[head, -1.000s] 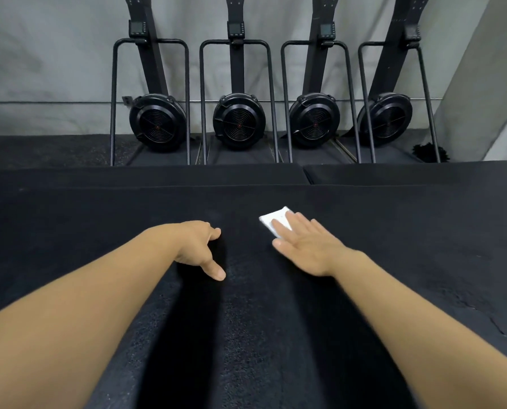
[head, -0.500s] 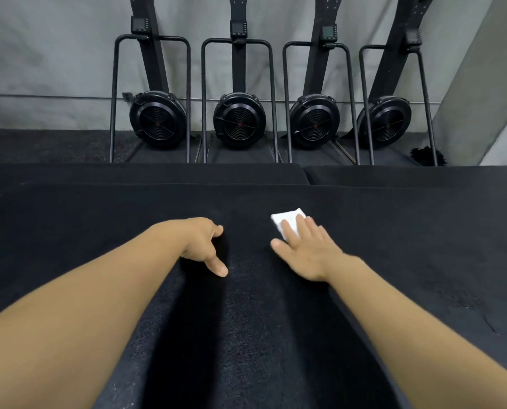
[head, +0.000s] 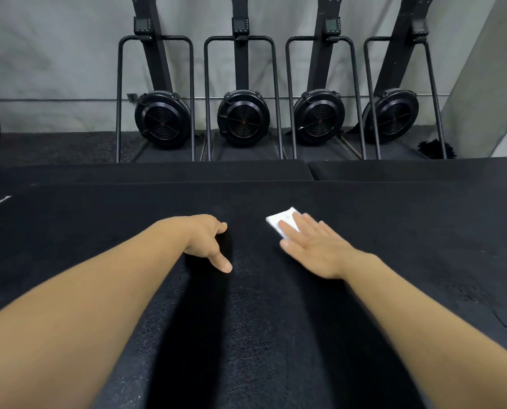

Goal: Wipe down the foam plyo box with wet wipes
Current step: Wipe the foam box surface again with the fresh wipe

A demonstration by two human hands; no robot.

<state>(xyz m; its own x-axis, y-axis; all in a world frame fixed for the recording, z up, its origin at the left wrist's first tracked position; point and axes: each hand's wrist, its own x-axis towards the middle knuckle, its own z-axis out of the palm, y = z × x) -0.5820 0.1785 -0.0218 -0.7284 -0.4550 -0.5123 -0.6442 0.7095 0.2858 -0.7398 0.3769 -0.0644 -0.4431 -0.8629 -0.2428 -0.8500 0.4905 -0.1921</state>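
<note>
The foam plyo box [head: 246, 335] has a coarse black top that could drag at the wipe, so an uneven push may bunch it or leave it behind. The left hand [head: 208, 240] rests on the box, thumb out, its other fingers too hidden to tell. The right hand [head: 317, 249] lies flat, fingers [head: 308, 224] straight and close together, pressing the folded wet wipe [head: 279, 221], which sticks out beyond the fingertips toward the far edge

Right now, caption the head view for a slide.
Right hand presses a white wet wipe onto the black foam plyo box; left hand rests alongside.
</note>
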